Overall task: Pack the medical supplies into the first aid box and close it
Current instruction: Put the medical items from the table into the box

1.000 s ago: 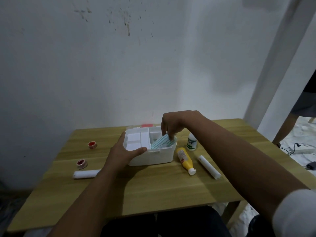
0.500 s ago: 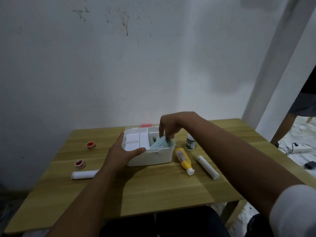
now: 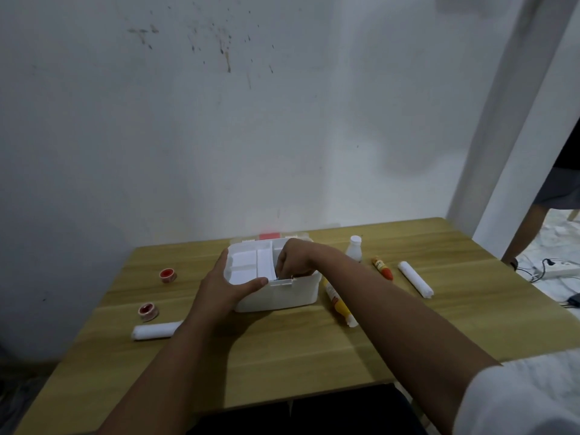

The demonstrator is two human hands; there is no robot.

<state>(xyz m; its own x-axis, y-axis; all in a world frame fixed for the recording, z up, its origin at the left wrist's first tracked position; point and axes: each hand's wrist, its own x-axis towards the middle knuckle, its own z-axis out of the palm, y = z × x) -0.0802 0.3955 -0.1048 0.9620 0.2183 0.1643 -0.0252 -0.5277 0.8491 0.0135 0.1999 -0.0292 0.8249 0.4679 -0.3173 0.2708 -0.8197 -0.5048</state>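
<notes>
A plain home room: stained white wall (image 3: 219, 120), wooden tabletop (image 3: 282, 356), power strip (image 3: 561, 271) on the floor.

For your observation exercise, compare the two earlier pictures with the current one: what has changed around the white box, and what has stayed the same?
The right hand has pushed deeper into the first aid box, and the blue-green masks it held above the rim are now out of sight inside. The left hand still grips the box's near left corner. The tape rolls, gauze rolls and bottles lie where they were.
</notes>
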